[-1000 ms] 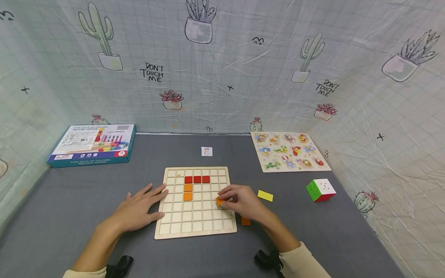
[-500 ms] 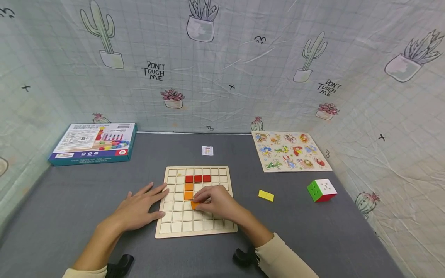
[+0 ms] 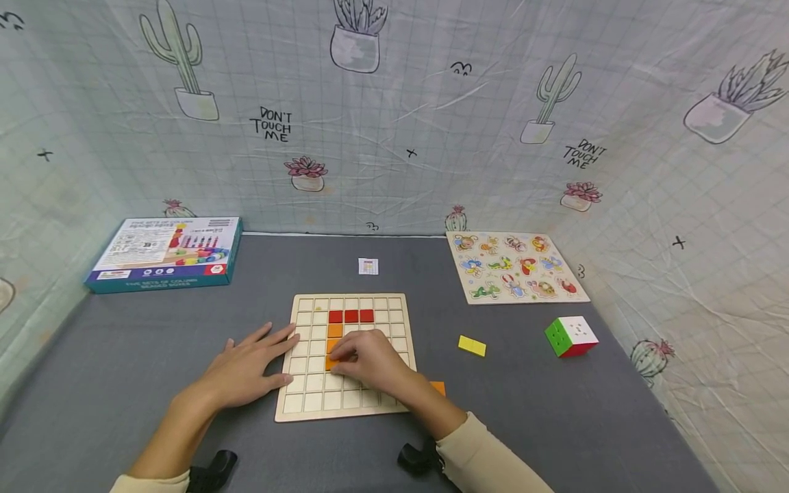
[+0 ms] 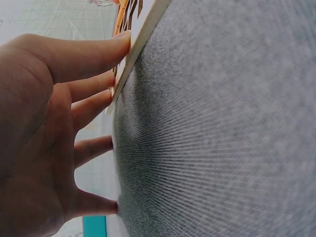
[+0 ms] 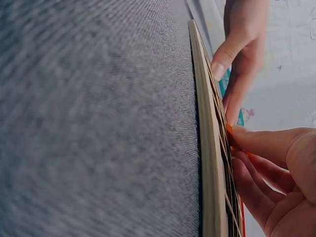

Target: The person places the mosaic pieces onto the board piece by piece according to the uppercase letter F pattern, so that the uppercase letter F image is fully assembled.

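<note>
A pale wooden grid board [image 3: 308,404] lies on the grey table. In its upper rows sit a row of red square tiles [image 3: 351,316] and, below the leftmost, a column of orange tiles [image 3: 335,331]. My right hand [image 3: 372,359] pinches an orange tile [image 3: 329,363] between thumb and fingers at the column's lower end; the right wrist view shows this tile [image 5: 230,132] against the board's surface. My left hand [image 3: 246,370] rests with spread, straight fingers at the board's left edge. In the left wrist view its thumb [image 4: 98,54] touches the board's rim.
Right of the board lie a yellow tile piece [image 3: 472,346] and an orange piece [image 3: 438,387], partly hidden by my right forearm. Farther off are a puzzle cube [image 3: 570,337], an insect picture board [image 3: 516,268], a small printed card [image 3: 368,266] and a boxed set [image 3: 165,255].
My right hand has carried the orange tile leftward across the board to below the orange column. The left hand stays where it was.
</note>
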Motion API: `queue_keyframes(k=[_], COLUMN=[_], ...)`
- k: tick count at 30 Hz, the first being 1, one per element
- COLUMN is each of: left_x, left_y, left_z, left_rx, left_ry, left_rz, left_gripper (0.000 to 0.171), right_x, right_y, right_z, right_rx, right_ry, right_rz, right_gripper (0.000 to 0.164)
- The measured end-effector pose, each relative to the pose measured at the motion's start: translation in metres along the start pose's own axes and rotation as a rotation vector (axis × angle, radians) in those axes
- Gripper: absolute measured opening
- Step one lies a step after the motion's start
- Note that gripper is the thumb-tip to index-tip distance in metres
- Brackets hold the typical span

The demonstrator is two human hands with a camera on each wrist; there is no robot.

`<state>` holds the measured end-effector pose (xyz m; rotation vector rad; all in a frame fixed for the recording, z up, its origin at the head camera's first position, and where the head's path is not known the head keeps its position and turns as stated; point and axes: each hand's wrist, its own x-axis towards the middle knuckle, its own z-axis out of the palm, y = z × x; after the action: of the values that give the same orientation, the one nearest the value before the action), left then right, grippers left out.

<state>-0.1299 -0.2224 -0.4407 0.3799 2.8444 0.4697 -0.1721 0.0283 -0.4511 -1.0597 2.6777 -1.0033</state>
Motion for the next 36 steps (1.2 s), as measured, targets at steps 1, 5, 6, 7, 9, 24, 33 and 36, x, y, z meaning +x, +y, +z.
queue_keyframes(k=[1,5,6,7,9,24,33,36], left_x=[0.0000,-0.0005,-0.0005,-0.0006,-0.0008,-0.0007,-0.0003,-0.0004], left_y=[-0.0001,0.0000,-0.0001,0.0000,0.0001,0.0017,0.0021,0.0022], left_z=[-0.0002,-0.0007,-0.0007,-0.0007,-0.0006,-0.0009,-0.0013,-0.0014], left_rx=[0.002,0.003,0.002,0.002,0.003,0.009,0.013,0.015], left_ry=[0.000,-0.002,-0.002,-0.003,-0.002,0.005,0.003,0.002], left_rz=[0.001,-0.002,-0.002,-0.002,-0.002,0.007,0.005,0.004], left_gripper=[0.073,0.074,0.074,0.074,0.074,0.073,0.073,0.073], right_x=[0.0000,0.0000,0.0001,0.0000,0.0000,-0.0012,-0.0007,-0.0008], right_y=[-0.0003,-0.0017,-0.0019,-0.0021,-0.0021,-0.0007,0.0002,-0.0002], right_z=[0.0003,0.0006,0.0006,0.0007,0.0008,0.0017,0.0025,0.0024], right_rx=[-0.005,-0.028,-0.028,-0.031,-0.033,-0.040,-0.049,-0.050], right_ry=[0.000,0.001,0.000,0.000,0.001,0.022,0.014,0.012], right_rz=[0.001,0.011,0.014,0.015,0.015,0.002,0.012,0.016], right_gripper=[0.014,0.015,0.015,0.015,0.015,0.013,0.012,0.012])
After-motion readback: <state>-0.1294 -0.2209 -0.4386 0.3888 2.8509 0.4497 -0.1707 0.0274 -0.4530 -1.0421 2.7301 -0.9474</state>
